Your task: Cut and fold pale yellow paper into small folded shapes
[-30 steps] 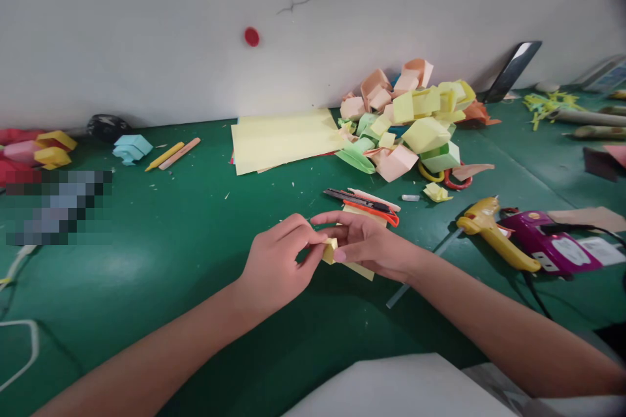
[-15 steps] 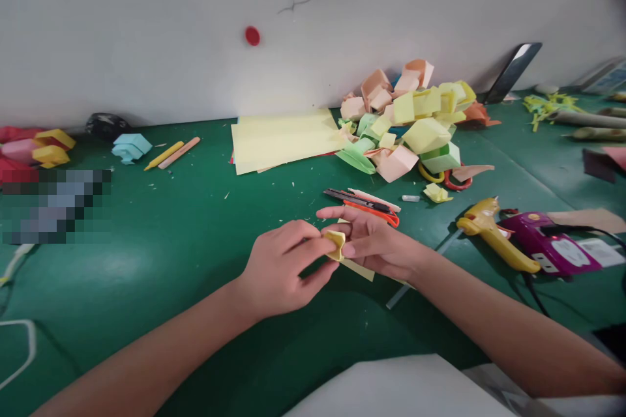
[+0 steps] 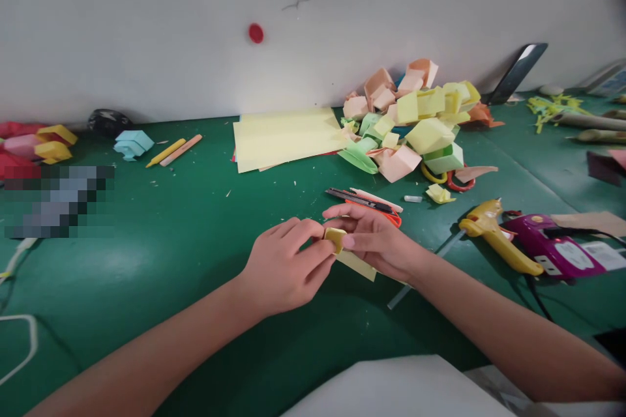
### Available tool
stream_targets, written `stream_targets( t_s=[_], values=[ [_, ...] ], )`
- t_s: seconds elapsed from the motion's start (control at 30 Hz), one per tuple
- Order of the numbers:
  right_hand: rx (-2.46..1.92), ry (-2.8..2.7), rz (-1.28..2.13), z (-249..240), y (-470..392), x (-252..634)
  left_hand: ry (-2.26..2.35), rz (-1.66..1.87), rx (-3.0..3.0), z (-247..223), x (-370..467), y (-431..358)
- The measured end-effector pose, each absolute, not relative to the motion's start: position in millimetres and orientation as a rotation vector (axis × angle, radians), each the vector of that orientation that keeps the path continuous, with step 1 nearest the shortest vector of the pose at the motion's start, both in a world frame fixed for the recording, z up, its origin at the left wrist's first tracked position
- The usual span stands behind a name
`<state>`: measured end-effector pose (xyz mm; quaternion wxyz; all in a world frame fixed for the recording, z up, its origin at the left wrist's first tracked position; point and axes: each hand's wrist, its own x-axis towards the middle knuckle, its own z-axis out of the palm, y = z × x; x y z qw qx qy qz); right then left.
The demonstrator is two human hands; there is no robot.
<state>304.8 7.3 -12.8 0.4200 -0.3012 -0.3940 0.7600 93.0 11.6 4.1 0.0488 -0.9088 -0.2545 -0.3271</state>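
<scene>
A small folded piece of yellow paper (image 3: 335, 240) is pinched between both hands above the green table. My left hand (image 3: 288, 264) is closed on its left side, thumb and fingertips pressed to it. From the right, my right hand (image 3: 376, 238) grips the other edge with the thumb, its remaining fingers curled behind. Under the right hand lies a flat yellow paper strip (image 3: 359, 266), partly covered. Just beyond the fingers rest a black craft knife (image 3: 359, 199) and an orange-handled tool (image 3: 395, 218), the latter partly hidden.
Folded paper pieces (image 3: 425, 133) heap up by the wall, beside yellow sheets (image 3: 288, 137). A yellow glue gun (image 3: 499, 234) and a purple power socket (image 3: 562, 244) with cords lie right. Left are a blue paper shape (image 3: 133, 144), pens (image 3: 173, 151) and a blurred-out device (image 3: 61, 202).
The paper piece has turned slightly between my fingers, showing a flatter face. My right hand's fingers have curled in more. The whole view has shifted a little.
</scene>
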Motion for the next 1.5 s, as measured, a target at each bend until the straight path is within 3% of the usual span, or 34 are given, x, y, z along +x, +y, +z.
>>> stream_targets(
  t_s=[0.27, 0.57, 1.27, 1.5],
  values=[
    [-0.984, -1.212, 1.604, -13, 7, 303, -0.825, -1.026, -2.803, -5, 88, 18],
    [-0.937, -1.12, 1.655, -11, 9, 302, -0.803, -1.425, -2.992, -13, 85, 26],
    [-1.087, -1.287, 1.533, -11, 8, 303, -0.809, -1.578, -3.034, -15, 88, 29],
    [-1.08, -1.28, 1.452, -10, 5, 301, -0.983, -1.795, -3.214, -22, 87, 35]
  ],
)
